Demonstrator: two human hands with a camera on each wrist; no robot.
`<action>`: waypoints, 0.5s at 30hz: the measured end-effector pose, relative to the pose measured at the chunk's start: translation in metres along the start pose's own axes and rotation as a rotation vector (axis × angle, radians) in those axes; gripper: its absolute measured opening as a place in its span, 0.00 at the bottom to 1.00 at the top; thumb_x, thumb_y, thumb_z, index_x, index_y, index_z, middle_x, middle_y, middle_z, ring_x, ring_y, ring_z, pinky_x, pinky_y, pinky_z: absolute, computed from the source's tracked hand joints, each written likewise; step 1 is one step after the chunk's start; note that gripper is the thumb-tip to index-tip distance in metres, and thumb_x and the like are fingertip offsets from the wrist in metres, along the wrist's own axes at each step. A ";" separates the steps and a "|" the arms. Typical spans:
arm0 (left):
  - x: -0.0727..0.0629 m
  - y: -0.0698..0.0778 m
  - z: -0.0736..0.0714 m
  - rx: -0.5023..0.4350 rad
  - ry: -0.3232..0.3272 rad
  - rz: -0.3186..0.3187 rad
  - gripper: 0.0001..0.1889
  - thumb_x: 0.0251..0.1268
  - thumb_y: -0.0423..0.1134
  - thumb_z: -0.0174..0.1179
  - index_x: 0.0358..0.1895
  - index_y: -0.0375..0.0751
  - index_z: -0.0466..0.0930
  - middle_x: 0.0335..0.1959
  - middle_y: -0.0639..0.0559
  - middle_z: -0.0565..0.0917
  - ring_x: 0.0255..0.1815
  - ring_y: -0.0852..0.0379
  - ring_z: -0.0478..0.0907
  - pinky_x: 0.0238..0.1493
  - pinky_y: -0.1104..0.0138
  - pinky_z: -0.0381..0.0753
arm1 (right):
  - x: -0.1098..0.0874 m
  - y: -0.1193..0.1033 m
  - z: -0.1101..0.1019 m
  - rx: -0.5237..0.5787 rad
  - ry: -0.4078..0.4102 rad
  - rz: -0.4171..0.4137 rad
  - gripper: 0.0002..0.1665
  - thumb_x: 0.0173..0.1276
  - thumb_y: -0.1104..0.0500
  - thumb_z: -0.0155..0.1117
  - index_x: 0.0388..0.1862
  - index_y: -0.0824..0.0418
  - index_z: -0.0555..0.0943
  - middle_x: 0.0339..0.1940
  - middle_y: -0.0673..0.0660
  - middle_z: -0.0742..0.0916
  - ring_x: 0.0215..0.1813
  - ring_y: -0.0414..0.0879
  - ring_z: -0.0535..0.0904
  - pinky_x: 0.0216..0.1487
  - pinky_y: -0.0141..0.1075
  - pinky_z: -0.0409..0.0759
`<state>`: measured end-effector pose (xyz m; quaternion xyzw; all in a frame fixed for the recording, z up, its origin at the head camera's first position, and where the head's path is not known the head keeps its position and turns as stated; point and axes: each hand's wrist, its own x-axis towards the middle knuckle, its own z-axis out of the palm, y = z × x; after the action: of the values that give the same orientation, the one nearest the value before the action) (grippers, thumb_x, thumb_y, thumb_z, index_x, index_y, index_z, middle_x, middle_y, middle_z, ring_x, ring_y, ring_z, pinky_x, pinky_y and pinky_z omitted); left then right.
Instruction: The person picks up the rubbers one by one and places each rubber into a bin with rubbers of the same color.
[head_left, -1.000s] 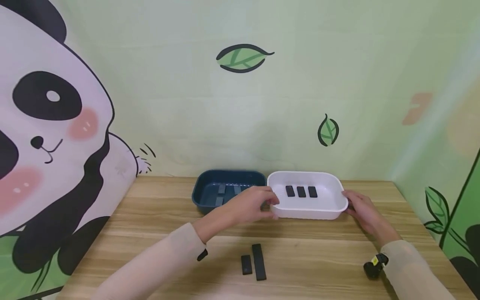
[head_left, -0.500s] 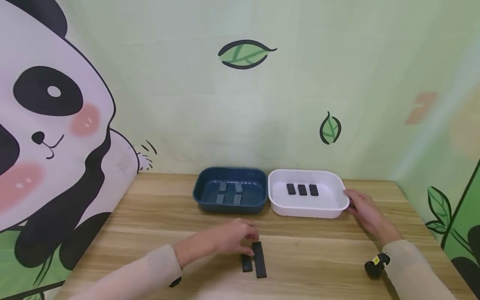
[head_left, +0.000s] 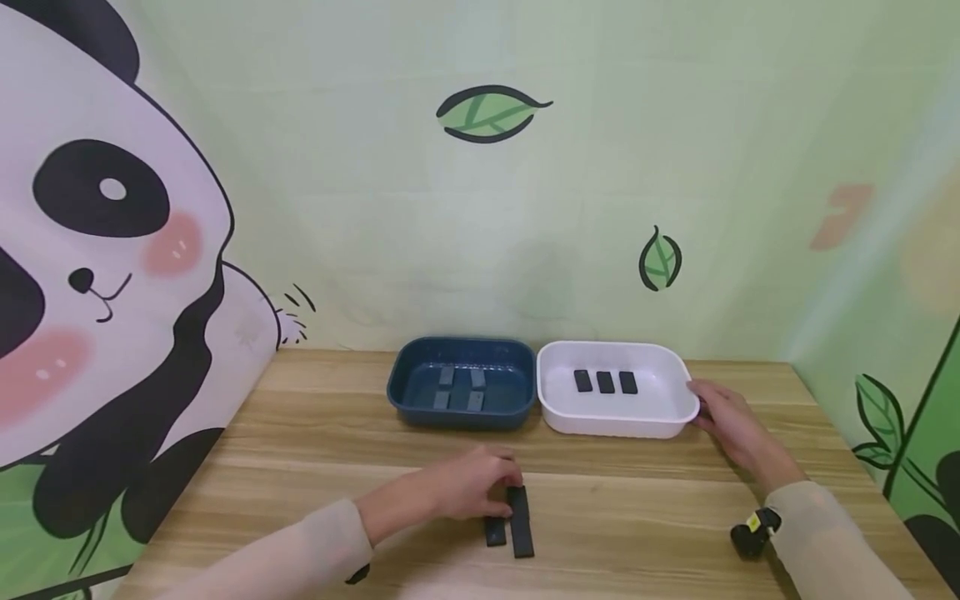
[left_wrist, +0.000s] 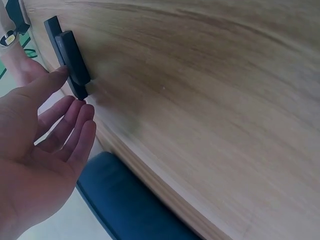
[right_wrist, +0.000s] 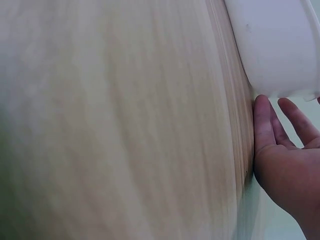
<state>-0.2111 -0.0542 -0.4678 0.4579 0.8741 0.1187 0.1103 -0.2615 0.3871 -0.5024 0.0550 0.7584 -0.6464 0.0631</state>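
Observation:
My left hand [head_left: 472,483] reaches over two flat black pieces on the table. Its index fingertip is right at the far end of the long black block [head_left: 521,529]. The thumb [left_wrist: 45,85] overlaps the long block's side in the left wrist view, with the other fingers loosely bent. Close beside it lies the short black block [head_left: 495,533], partly covered by the thumb from above. I cannot tell whether the fingers pinch the long block. At the right end of the white tray [head_left: 615,425], my right hand [head_left: 735,425] rests its extended fingertips against the wall.
Inside the white tray are three small black blocks [head_left: 605,382] in a row. A dark blue tray [head_left: 461,417] stands to its left, holding several grey blocks [head_left: 477,379]. Both stand near the back edge of the wooden table [head_left: 315,442], before a printed backdrop.
My left hand has left the white tray's left end and come down toward the near side, to the two loose black blocks. The right hand has stayed at the white tray.

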 end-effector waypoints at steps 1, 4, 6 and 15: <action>0.001 0.001 0.000 -0.002 -0.004 -0.007 0.17 0.65 0.45 0.77 0.55 0.46 0.88 0.47 0.59 0.83 0.43 0.69 0.76 0.48 0.77 0.80 | 0.000 0.000 0.000 -0.004 0.001 0.001 0.41 0.89 0.47 0.46 0.80 0.81 0.56 0.67 0.62 0.78 0.51 0.28 0.78 0.54 0.26 0.82; 0.003 0.002 0.001 -0.005 -0.004 -0.017 0.17 0.66 0.46 0.76 0.55 0.47 0.88 0.48 0.59 0.83 0.42 0.69 0.77 0.48 0.77 0.80 | -0.001 -0.001 0.001 -0.014 0.001 0.004 0.42 0.89 0.46 0.45 0.80 0.80 0.56 0.71 0.67 0.75 0.51 0.27 0.77 0.55 0.26 0.82; 0.005 0.003 0.002 -0.006 -0.003 -0.021 0.18 0.66 0.47 0.76 0.55 0.48 0.88 0.48 0.59 0.83 0.42 0.69 0.77 0.47 0.77 0.80 | -0.001 0.000 0.001 -0.013 0.000 0.003 0.42 0.89 0.46 0.45 0.81 0.80 0.55 0.72 0.68 0.74 0.51 0.27 0.77 0.55 0.26 0.82; 0.012 0.008 0.008 0.036 0.038 0.003 0.20 0.65 0.53 0.76 0.54 0.49 0.88 0.49 0.59 0.83 0.40 0.70 0.76 0.46 0.77 0.80 | -0.003 -0.002 0.002 0.002 0.005 0.007 0.41 0.89 0.47 0.44 0.81 0.80 0.55 0.72 0.70 0.73 0.51 0.28 0.77 0.54 0.26 0.82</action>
<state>-0.2091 -0.0395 -0.4735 0.4588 0.8773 0.1120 0.0853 -0.2592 0.3846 -0.5004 0.0593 0.7576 -0.6469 0.0634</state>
